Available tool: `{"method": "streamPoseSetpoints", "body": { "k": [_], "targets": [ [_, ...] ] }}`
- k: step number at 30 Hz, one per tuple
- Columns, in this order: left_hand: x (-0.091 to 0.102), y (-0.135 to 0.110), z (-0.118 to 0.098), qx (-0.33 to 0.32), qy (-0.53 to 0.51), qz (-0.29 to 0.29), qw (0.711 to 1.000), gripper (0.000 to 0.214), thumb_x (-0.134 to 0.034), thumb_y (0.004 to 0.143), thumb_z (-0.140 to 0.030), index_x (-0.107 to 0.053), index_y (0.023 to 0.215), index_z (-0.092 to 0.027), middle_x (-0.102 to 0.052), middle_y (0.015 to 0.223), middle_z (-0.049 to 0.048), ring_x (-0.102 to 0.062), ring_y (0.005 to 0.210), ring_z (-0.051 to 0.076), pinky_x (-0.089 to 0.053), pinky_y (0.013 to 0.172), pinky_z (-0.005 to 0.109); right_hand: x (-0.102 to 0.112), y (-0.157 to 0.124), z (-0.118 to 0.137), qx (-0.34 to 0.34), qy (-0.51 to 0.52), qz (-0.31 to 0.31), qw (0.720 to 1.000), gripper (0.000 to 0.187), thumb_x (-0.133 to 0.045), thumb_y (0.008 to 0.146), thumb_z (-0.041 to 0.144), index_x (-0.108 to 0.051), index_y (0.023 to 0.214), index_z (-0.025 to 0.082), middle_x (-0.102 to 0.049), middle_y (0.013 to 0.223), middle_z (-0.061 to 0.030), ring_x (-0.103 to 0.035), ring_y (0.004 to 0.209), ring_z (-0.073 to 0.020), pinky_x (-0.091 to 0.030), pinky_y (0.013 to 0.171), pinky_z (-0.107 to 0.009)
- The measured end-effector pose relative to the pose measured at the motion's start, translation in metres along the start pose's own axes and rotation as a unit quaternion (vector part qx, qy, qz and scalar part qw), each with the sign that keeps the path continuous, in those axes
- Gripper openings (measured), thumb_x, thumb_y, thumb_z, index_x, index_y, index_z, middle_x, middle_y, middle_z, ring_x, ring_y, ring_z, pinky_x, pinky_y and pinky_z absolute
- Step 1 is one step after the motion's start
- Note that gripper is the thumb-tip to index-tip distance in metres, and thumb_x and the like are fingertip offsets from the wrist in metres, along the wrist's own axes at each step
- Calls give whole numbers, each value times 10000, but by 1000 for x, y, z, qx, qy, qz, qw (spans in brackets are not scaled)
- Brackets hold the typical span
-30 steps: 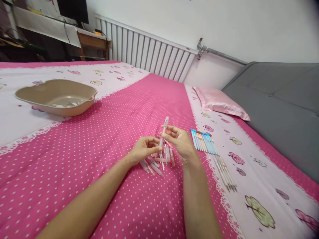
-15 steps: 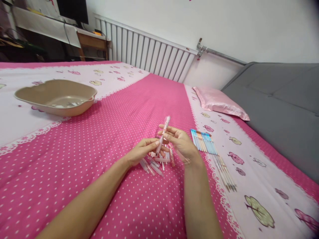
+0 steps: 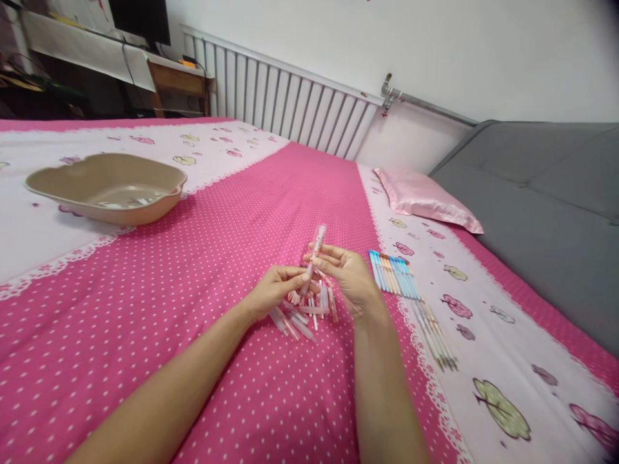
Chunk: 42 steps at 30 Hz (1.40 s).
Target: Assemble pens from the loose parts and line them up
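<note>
Both my hands meet over a pink dotted bedspread (image 3: 193, 270). A pale pink pen barrel (image 3: 315, 248) stands tilted between them; my right hand (image 3: 349, 277) grips its middle with curled fingers, and my left hand (image 3: 275, 291) pinches its lower end. Under the hands lies a loose pile of pen parts (image 3: 302, 319), clear tubes and pinkish caps. To the right lies a row of assembled blue and orange pens (image 3: 394, 274), and below it a bundle of thin refills (image 3: 435, 335).
A tan bowl (image 3: 104, 187) sits at the far left on the bed. A pink pillow (image 3: 425, 200) lies at the back right beside a grey padded headboard (image 3: 546, 212). A white radiator (image 3: 285, 106) runs along the wall.
The pen barrel has tilted and shifted slightly between my hands; my left fingers have closed up on its lower end. Nothing else has moved.
</note>
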<state>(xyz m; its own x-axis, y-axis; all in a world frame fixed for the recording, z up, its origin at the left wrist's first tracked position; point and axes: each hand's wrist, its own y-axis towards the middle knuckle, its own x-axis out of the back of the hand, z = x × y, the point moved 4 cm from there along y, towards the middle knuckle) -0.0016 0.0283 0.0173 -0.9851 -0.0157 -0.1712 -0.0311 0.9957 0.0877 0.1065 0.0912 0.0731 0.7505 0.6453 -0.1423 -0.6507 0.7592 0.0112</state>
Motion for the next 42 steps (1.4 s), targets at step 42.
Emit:
{"method": "streamPoseSetpoints", "body": {
  "k": [42],
  "targets": [
    [31, -16, -21, -199, 282, -287, 894, 433, -526, 809, -447, -590, 1143, -179, -596, 1098, 90, -575, 902, 171, -483, 792, 323, -28, 1, -26, 110, -283, -125, 944, 143, -573, 751, 244, -654, 838, 165, -692, 776, -28, -641, 719, -148, -498, 690, -268]
  ]
}}
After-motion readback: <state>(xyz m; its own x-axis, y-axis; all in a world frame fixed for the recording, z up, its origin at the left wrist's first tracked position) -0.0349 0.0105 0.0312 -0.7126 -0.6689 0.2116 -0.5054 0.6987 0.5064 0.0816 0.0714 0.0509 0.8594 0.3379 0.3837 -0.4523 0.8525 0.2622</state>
